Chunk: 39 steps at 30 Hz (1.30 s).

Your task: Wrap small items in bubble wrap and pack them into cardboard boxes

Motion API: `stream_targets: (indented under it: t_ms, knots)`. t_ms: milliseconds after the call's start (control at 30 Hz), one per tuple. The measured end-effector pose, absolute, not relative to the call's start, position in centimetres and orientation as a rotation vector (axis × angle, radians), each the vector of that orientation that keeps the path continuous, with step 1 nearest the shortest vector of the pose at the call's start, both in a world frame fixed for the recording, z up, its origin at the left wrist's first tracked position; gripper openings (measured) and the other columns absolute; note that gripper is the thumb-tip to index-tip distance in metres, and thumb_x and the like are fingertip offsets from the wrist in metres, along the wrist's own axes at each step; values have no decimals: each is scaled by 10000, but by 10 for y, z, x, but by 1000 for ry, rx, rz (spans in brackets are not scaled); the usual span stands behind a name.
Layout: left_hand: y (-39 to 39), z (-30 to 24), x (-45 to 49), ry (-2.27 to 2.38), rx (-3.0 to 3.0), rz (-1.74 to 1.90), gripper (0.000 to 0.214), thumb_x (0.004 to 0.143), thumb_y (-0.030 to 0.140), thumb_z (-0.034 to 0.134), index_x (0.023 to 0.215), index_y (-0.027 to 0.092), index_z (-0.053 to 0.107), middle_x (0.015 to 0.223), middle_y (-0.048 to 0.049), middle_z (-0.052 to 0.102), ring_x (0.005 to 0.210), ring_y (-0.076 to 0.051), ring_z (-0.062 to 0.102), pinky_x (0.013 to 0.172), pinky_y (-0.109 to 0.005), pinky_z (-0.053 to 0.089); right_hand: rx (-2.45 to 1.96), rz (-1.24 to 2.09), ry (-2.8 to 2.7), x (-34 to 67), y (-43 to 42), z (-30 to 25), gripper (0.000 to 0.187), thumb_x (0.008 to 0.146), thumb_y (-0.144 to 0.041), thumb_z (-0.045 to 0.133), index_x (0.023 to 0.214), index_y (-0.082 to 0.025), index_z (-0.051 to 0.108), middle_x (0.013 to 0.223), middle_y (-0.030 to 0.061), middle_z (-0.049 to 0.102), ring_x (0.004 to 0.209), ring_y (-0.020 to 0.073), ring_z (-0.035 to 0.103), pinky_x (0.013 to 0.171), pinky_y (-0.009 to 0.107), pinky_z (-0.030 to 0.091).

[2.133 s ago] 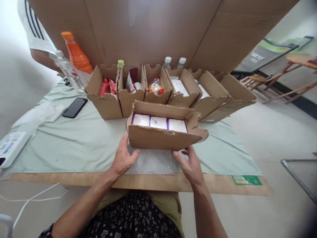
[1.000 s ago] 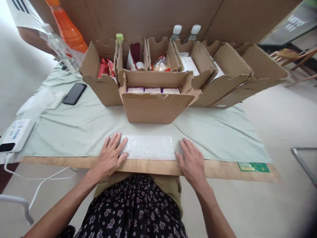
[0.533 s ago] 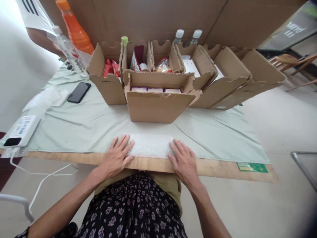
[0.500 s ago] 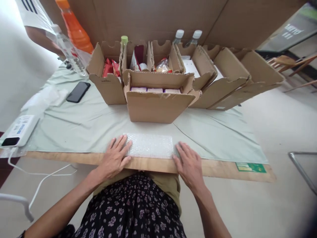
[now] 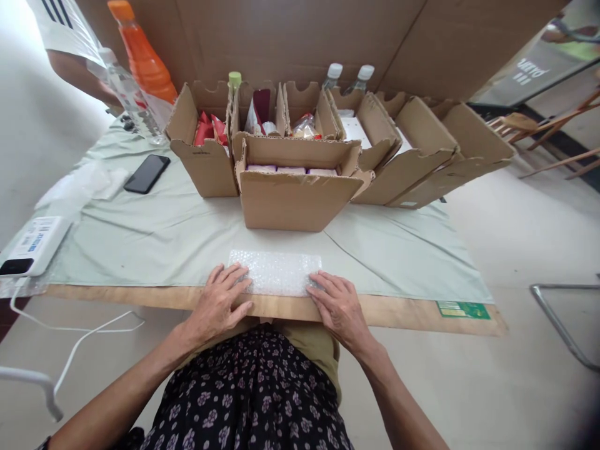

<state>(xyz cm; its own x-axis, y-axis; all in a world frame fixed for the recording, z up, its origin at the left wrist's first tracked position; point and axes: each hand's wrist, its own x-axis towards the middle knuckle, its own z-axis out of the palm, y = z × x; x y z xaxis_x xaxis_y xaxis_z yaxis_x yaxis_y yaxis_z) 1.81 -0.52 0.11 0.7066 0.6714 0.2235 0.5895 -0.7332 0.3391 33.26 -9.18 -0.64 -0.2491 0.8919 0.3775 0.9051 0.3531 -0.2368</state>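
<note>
Head view: we look down at our two bare hands and the wrap [image 5: 281, 273] between them.
Left hand [image 5: 220, 300]: palm down, fingers spread, tips on the wrap's left end; the grip is wide and closed round nothing.
Right hand [image 5: 337, 307]: palm down, fingers closer together and slightly bent, tips at the right end; this grip is loose too, with nothing pinched that we can see.
Wrap: lies flat, its long axis running from hand to hand along the near edge of the tabletop [image 5: 398, 312]; neither hand is clearly nearer, as each meets one end. Whether it is folded, we cannot tell.
Box [image 5: 284, 203]: upright beyond the wrap and apart from it, with purple-edged packs [image 5: 290, 170] inside.
Row of boxes [image 5: 206, 172]: just behind that box; we cannot tell whether they touch.
Left side: a phone [image 5: 147, 174], a white device [image 5: 40, 240] and an orange bottle [image 5: 145, 62].
Far left: another person's sleeve [image 5: 63, 34].
</note>
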Motion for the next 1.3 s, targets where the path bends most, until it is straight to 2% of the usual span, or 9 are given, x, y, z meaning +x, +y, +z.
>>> stream_targets:
  t_ms: [233,500,700,867,967,1100,1167,1233,1300]
  knots:
    - [-5,3,45,963,2684,549,386,979,191,541,1352,145,631,1485,-181,606,1440,-342,511,1199,-623,408,-1624,49,-2158,304,-68,9,313,1020,-208,518,1279,-186,692,1377,135,699,1299,296,632,985,480,537]
    - [10,-3,14,950,2541,606,261,994,207,548,1190,213,720,1354,-105,711,1351,-286,596,1114,-536,521,-1668,79,-2036,341,-86,-6,236,1032,-292,541,1123,-233,751,1283,84,751,1237,274,664,993,477,529]
    - [41,-9,22,1331,2526,583,462,900,294,631,1334,135,627,1471,-222,594,1439,-414,489,1132,-639,448,-1941,-20,-1903,357,-58,-9,424,983,-431,569,1302,-164,650,1372,187,680,1274,362,622,998,529,499]
    - [49,-10,34,1263,2450,468,172,838,264,632,985,184,671,1535,-198,541,1501,-414,411,1158,-648,407,-1814,164,-1895,320,-45,-14,140,946,-295,571,1016,-210,658,1349,159,689,1276,337,621,1004,506,501]
    - [38,-1,33,1224,2304,568,59,867,221,575,896,199,622,1450,-171,622,1404,-342,546,1125,-552,470,-1721,343,-1702,313,-58,-9,86,951,-250,543,984,-243,623,1171,98,754,1073,259,714,927,403,550]
    - [22,13,32,1306,1993,550,413,894,312,612,1286,189,587,1080,-73,763,916,-214,739,848,-366,591,-1761,491,-1449,319,-70,-2,267,921,-350,632,1165,-242,636,1098,80,762,977,243,739,853,353,591]
    - [17,17,30,1302,1894,517,713,895,338,624,1548,182,384,998,-39,768,776,-175,714,747,-318,585,-1772,570,-1369,324,-73,-2,513,907,-382,657,1381,-212,562,1125,100,762,1003,257,746,871,381,607]
    - [13,18,27,1238,1838,497,848,910,335,609,1645,193,212,1094,-71,775,809,-172,720,726,-305,589,-1762,664,-1330,331,-76,-2,695,921,-401,654,1543,-189,429,1128,113,769,1030,263,753,894,406,619]
    - [10,18,24,1164,1832,509,784,923,320,599,1635,223,287,1296,-129,731,1023,-213,733,825,-343,612,-1746,711,-1357,337,-81,-2,711,941,-405,644,1583,-213,405,1235,129,752,1124,267,739,947,423,617]
